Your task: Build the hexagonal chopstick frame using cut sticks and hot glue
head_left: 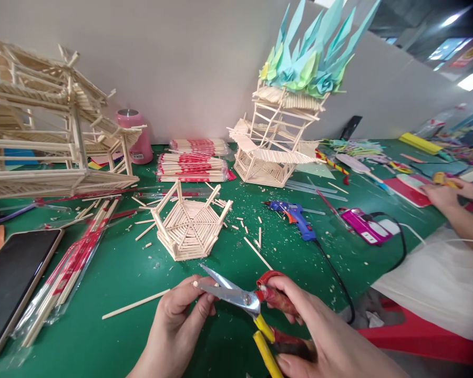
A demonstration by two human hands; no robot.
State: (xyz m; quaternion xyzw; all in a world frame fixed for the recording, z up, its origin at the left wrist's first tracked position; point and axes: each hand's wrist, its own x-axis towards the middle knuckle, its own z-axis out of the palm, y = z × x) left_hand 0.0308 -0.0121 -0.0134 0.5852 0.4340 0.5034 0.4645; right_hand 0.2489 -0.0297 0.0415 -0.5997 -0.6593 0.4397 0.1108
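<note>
My left hand (183,315) pinches a thin wooden stick (196,284), whose pale tip shows between thumb and fingers. A longer stick (136,304) reaches out to the left from behind this hand; whether it is the same piece I cannot tell. My right hand (311,320) grips scissors (246,298) with red and yellow handles. Their blades are parted and lie at my left fingertips, beside the stick's tip. Just beyond stands a small many-sided stick frame (191,228) with a slatted floor and short upright posts.
A blue glue gun (295,218) lies right of the frame among stick scraps. Stick-built houses stand at left (73,131) and behind (276,142), near stick packs (193,167) and a pink bottle (136,136). A phone (19,283) lies left; another person's hands (445,194) work at right.
</note>
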